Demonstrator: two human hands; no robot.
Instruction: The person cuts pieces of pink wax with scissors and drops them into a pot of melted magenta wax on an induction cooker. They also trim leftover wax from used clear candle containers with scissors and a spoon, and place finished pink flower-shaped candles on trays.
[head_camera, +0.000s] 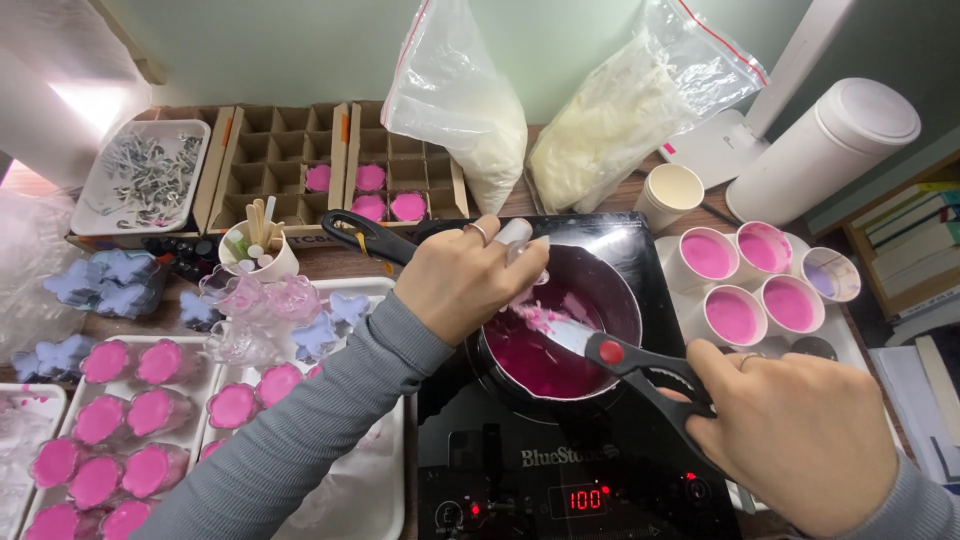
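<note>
Both hands over pot (600, 290) rim; scissors (640, 370) in right hand (790, 430).

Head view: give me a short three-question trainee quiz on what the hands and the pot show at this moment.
1. True or false: the right hand holds the black-handled scissors, blades pointing into the pot.
2. What colour is the melted liquid in the pot? A) blue B) pink C) green
3. What does the left hand hold over the pot?

Key
1. True.
2. B, pink.
3. A small pale piece, pinched in the fingertips; what it is cannot be told for sure.
</note>
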